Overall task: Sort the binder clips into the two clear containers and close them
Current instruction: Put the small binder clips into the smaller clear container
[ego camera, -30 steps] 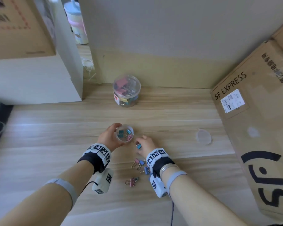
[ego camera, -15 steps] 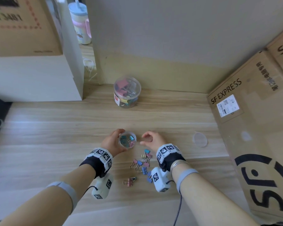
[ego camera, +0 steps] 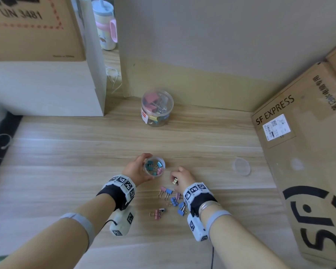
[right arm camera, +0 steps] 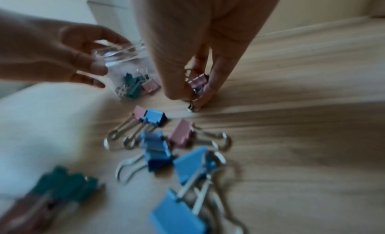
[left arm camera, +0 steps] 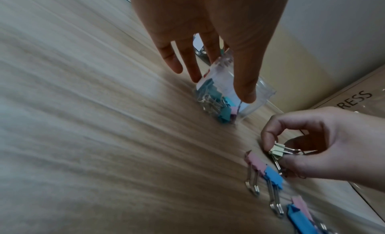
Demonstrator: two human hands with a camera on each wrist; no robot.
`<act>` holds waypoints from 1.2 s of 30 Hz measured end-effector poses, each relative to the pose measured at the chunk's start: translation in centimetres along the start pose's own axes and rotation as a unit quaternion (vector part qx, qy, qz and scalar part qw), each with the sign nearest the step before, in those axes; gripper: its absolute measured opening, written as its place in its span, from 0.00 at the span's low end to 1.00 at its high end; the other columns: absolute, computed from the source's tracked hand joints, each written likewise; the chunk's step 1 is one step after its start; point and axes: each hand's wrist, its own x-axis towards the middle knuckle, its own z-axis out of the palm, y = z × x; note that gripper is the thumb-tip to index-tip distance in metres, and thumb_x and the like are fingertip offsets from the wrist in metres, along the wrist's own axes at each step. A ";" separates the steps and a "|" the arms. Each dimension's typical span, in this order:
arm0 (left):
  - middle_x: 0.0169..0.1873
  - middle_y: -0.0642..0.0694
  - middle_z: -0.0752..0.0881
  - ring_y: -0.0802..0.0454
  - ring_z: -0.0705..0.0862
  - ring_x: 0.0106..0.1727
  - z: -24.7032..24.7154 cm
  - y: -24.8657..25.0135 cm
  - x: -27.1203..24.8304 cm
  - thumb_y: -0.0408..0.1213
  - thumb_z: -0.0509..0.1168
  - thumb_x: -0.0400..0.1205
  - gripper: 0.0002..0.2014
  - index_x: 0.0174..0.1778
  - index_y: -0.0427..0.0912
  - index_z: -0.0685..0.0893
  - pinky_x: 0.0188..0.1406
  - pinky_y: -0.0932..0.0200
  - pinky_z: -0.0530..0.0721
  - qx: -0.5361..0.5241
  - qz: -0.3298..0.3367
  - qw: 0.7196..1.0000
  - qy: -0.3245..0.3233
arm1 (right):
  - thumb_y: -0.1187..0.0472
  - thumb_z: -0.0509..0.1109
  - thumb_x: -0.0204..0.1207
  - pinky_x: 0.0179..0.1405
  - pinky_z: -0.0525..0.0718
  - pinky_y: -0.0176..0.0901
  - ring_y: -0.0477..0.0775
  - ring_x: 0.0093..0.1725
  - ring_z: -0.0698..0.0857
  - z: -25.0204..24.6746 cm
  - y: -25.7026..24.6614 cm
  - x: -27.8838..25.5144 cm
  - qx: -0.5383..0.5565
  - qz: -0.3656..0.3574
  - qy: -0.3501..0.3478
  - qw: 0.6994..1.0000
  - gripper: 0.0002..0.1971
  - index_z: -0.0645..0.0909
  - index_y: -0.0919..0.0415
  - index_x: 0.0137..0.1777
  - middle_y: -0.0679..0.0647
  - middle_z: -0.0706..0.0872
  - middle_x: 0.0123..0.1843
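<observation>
Nearest the person, at the near edge of the wooden surface (ego camera: 66,152), loose binder clips (ego camera: 171,200) lie scattered: a pink and dark pair (ego camera: 157,212) closest, then blue ones (ego camera: 180,208), then a pink clip (left arm camera: 255,160) touching a blue clip (left arm camera: 274,177), their wire handles pointing toward the person. Just beyond them the right hand (ego camera: 182,179) has its fingers curled down over the surface, thumb and fingertips pinching a small pale yellow clip (left arm camera: 277,150); the right wrist view shows a pink clip (right arm camera: 200,80) also bunched in that grip. Just beside it, to the left, the left hand (ego camera: 136,171) grips a small clear container (ego camera: 154,166), fingers on one side and thumb on the other. It stands open on the surface near the middle, holding teal, blue and pink clips. A round clear lid (ego camera: 241,166) lies flat well to the right, near a cardboard box (ego camera: 308,152) marked SF EXPRESS. Toward the far edge, close to the wall, a larger clear container (ego camera: 157,107) stands with its lid on, filled with bigger pink, yellow and green clips. At the far left a white box (ego camera: 47,88) stands under another cardboard box (ego camera: 33,28), and a child's cup (ego camera: 105,26) sits behind them
</observation>
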 end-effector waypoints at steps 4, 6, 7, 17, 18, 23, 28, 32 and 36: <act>0.67 0.45 0.78 0.47 0.80 0.64 0.0 0.0 0.0 0.35 0.78 0.66 0.37 0.70 0.48 0.69 0.62 0.54 0.79 -0.003 0.001 1.000 -0.002 | 0.70 0.70 0.69 0.44 0.77 0.39 0.54 0.45 0.79 -1.5 -0.6 -0.3 0.091 0.035 0.087 0.991 0.09 0.84 0.60 0.47 0.56 0.79 0.51; 0.68 0.45 0.77 0.46 0.80 0.64 0.1 0.1 0.0 0.35 0.78 0.66 0.37 0.70 0.48 0.69 0.63 0.54 0.80 -0.006 0.003 1.000 -0.002 | 0.70 0.71 0.68 0.46 0.77 0.38 0.52 0.46 0.80 -3.0 -1.8 -0.3 0.135 0.013 0.136 0.981 0.08 0.85 0.60 0.46 0.56 0.82 0.54; 0.68 0.45 0.77 0.46 0.80 0.64 0.1 0.2 0.0 0.35 0.78 0.66 0.37 0.70 0.48 0.69 0.63 0.54 0.80 -0.006 0.004 1.000 -0.001 | 0.70 0.71 0.68 0.46 0.78 0.37 0.51 0.45 0.80 -3.8 -2.6 -0.2 0.152 -0.006 0.151 0.977 0.08 0.85 0.60 0.46 0.55 0.83 0.53; 0.68 0.45 0.78 0.45 0.81 0.63 -0.7 -0.6 -0.7 0.33 0.79 0.64 0.38 0.69 0.46 0.69 0.64 0.52 0.80 -0.010 -0.005 1.000 0.009 | 0.61 0.70 0.74 0.50 0.84 0.46 0.52 0.45 0.84 -3.7 -4.5 -0.2 0.107 -0.038 0.102 0.988 0.06 0.78 0.56 0.50 0.48 0.81 0.45; 0.68 0.45 0.78 0.45 0.81 0.64 -0.9 -0.8 -0.8 0.33 0.79 0.64 0.38 0.69 0.46 0.69 0.64 0.52 0.80 -0.009 -0.006 1.000 0.010 | 0.63 0.70 0.74 0.53 0.84 0.46 0.53 0.48 0.84 -3.1 -3.9 -0.3 0.086 -0.033 0.062 0.994 0.06 0.79 0.57 0.50 0.48 0.81 0.46; 0.67 0.45 0.80 0.45 0.81 0.64 -1.2 -1.4 -1.4 0.33 0.79 0.64 0.38 0.69 0.46 0.70 0.63 0.55 0.78 -0.014 -0.012 1.000 0.015 | 0.59 0.75 0.69 0.64 0.78 0.50 0.58 0.63 0.76 0.3 -2.8 -0.9 -0.040 -0.049 -0.070 0.996 0.25 0.75 0.51 0.66 0.54 0.77 0.65; 0.66 0.45 0.81 0.46 0.81 0.64 -1.1 -1.7 -2.0 0.33 0.79 0.65 0.37 0.69 0.46 0.70 0.62 0.57 0.77 -0.012 -0.013 1.000 0.022 | 0.69 0.69 0.72 0.60 0.76 0.48 0.62 0.64 0.73 1.2 -3.2 -0.8 -0.079 -0.081 -0.049 0.992 0.17 0.78 0.56 0.60 0.57 0.75 0.63; 0.66 0.45 0.80 0.45 0.81 0.64 -1.1 -1.7 -2.1 0.34 0.79 0.65 0.37 0.69 0.47 0.70 0.64 0.55 0.78 -0.017 -0.014 0.999 0.025 | 0.68 0.66 0.73 0.54 0.79 0.46 0.62 0.60 0.77 1.2 -3.0 -0.9 -0.068 -0.065 -0.012 0.995 0.11 0.81 0.59 0.53 0.57 0.78 0.58; 0.66 0.45 0.81 0.45 0.80 0.64 -1.0 -1.7 -2.2 0.34 0.79 0.65 0.38 0.69 0.48 0.69 0.65 0.53 0.78 -0.018 -0.018 0.999 0.024 | 0.67 0.68 0.71 0.53 0.81 0.47 0.62 0.57 0.78 1.3 -2.9 -0.8 -0.039 -0.053 0.006 0.998 0.10 0.82 0.58 0.52 0.54 0.79 0.56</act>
